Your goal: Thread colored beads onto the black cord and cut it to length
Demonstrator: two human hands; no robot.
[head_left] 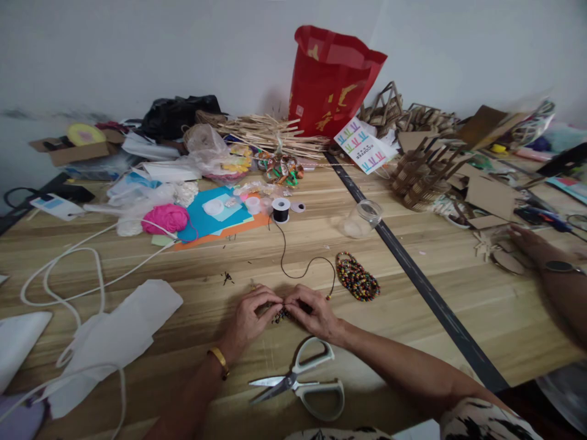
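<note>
My left hand (251, 315) and my right hand (314, 311) meet at the middle of the table, thumb and fingertips of each pinched together. Between and just below the fingertips shows part of a string of small dark beads (279, 316); the pinched part itself is mostly hidden. A thin black cord (298, 275) curves from a spool (280, 211) to my right hand, with a small bead on it beside the fingers. To the right lies a coiled bunch of multicoloured bead strands (358, 278). Open scissors (300, 382) with pale handles lie just below my hands.
Black cord snippets (227, 278) lie to the left, near white paper (114, 342) and a looping white cable (98, 281). Farther back are pink yarn (165, 218), a clear jar (362, 219), a red bag (332, 82) and small woven baskets (419, 177). Another person's hand (532, 241) rests at right.
</note>
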